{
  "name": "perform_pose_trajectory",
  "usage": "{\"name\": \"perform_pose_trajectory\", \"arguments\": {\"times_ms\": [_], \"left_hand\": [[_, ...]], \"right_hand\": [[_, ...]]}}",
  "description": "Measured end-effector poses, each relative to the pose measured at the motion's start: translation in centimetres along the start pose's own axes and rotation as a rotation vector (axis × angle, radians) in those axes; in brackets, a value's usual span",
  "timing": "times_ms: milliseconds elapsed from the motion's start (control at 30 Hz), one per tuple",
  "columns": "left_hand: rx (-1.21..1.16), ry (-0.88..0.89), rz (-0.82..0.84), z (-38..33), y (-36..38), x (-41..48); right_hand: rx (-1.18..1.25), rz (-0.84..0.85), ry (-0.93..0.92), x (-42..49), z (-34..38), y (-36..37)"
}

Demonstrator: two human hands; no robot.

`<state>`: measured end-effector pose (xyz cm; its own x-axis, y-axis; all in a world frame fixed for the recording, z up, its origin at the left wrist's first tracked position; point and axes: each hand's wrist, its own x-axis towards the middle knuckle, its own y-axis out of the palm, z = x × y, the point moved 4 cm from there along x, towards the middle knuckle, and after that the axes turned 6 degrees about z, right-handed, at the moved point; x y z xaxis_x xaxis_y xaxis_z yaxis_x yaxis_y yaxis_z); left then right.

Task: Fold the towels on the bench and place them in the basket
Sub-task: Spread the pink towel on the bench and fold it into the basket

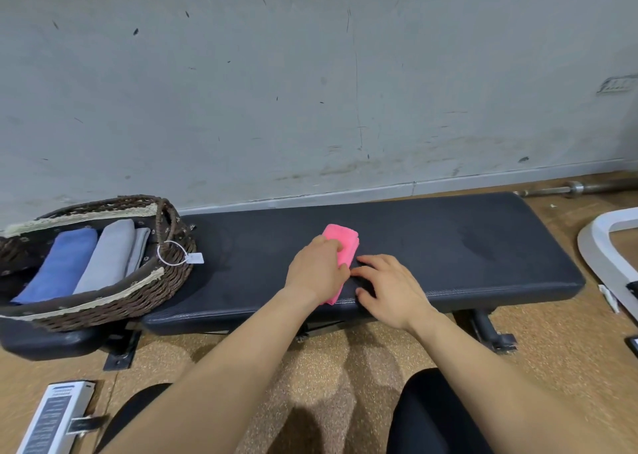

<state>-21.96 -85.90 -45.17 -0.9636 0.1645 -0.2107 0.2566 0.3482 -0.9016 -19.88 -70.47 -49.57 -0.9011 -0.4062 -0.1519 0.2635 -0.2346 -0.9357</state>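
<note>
Head view shows us bare counter (483, 246) rightward; the towel (341, 237) reaches its front edge. Our left hand (319, 269) grips it, and our right hand (392, 289) lies flat just beside.

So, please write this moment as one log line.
step: folding pink towel; left hand: holds towel; right hand: open, on bench; basket: folded towels inside
</note>
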Motion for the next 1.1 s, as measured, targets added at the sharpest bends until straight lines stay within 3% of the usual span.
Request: {"name": "perform_pose_trajectory", "arguments": {"times_ms": [100, 167, 300, 433, 567, 900, 1100], "left_hand": [[-0.022, 0.02, 0.023, 0.2, 0.8, -0.2], [-0.049, 0.067, 0.007, 0.2, 0.9, -0.5], [-0.122, 0.11, -0.145, 1.2, 1.5, -1.7], [0.102, 0.075, -0.291, 2.1, 2.2, -2.2], [0.179, 0.074, -0.126, 3.1, 4.6, -1.8], [0.248, 0.027, -0.066, 3.4, 5.5, -1.2], [0.227, -0.067, -0.016, 2.9, 4.5, -2.2]], "right_hand": [[0.093, -0.269, 0.068, 0.2, 0.0, -1.9], [0.117, -0.307, 0.016, 1.5, 0.8, -3.2], [-0.024, 0.004, -0.117, 5.3, 2.2, -3.6], [-0.174, 0.21, -0.119, 7.1, 0.7, -2.8], [-0.228, 0.233, -0.148, 7.7, -0.2, -2.2], [-0.262, 0.198, -0.15, 8.3, -1.2, -0.7], [-0.503, 0.302, -0.185, 9.1, 1.0, -4.2]]}}
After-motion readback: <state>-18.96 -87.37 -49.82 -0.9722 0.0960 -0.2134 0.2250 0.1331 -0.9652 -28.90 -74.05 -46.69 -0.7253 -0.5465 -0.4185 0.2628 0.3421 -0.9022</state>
